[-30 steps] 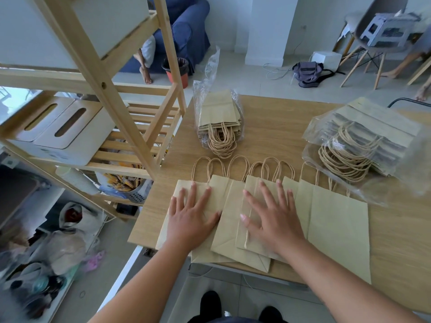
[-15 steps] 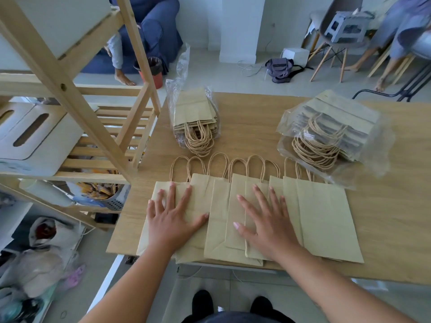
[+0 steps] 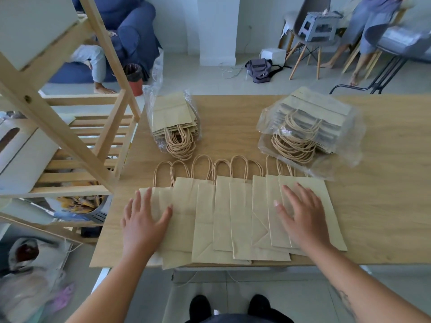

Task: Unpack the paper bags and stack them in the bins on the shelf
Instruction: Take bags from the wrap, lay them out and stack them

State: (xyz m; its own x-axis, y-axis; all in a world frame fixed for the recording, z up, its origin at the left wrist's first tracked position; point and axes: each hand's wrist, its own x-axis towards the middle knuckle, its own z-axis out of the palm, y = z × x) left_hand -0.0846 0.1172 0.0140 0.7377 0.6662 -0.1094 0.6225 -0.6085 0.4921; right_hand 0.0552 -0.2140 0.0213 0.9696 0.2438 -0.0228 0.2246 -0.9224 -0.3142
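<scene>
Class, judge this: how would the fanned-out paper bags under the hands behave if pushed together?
The fanned bags probably slide over one another, lying flat and overlapped. Thin folded paper suggests light and floppy. Ends overhanging the table may droop.

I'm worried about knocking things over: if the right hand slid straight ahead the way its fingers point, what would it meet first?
The right hand would likely meet the rope handles of the spread bags first, then the plastic-wrapped pack behind.

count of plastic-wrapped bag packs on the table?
2. The left pack lies far back beside the shelf; the right pack lies far back on the right. The table runs out of frame, so more may be hidden.
</scene>
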